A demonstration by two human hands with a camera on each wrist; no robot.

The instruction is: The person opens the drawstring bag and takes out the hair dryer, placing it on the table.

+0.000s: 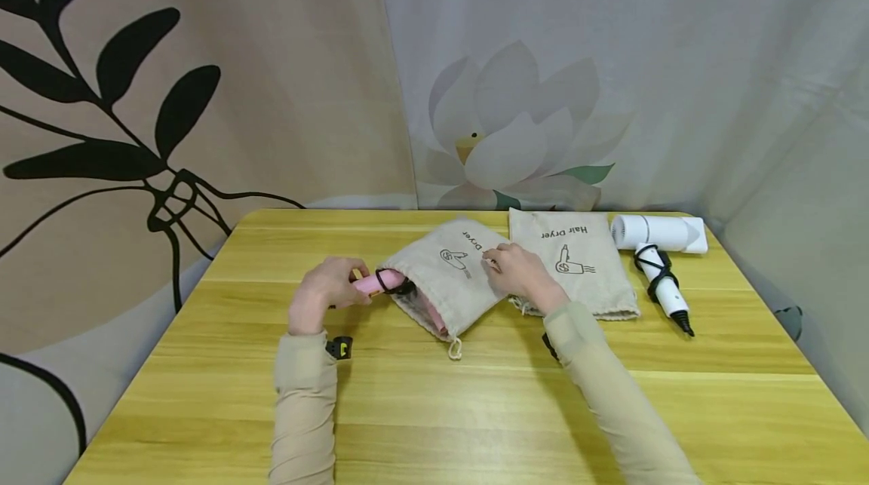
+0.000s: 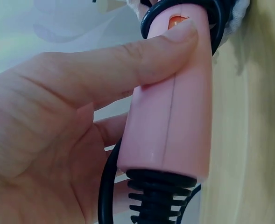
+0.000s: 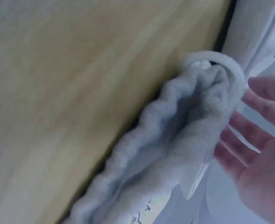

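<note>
A pink hair dryer (image 1: pixel 373 283) has its handle sticking out of the mouth of a cream cloth bag (image 1: pixel 441 266) printed "Hair Dryer". My left hand (image 1: pixel 333 283) grips that handle, the thumb near an orange switch (image 2: pixel 178 21) in the left wrist view. A black cord (image 2: pixel 110 186) runs from the handle's end and loops around it. Over the closed end of the same bag is my right hand (image 1: pixel 519 274), its fingertips at the cloth. In the right wrist view its fingers look loosely extended, partly hidden behind the gathered mouth of a second bag (image 3: pixel 142 154).
That second printed bag (image 1: pixel 577 262) lies flat beside the right hand. Farther right are a white cylindrical appliance (image 1: pixel 658 234) and a white wand-like tool (image 1: pixel 661 281) with a black cord wrapped around it. Patterned curtains hang behind the wooden table (image 1: pixel 441 425).
</note>
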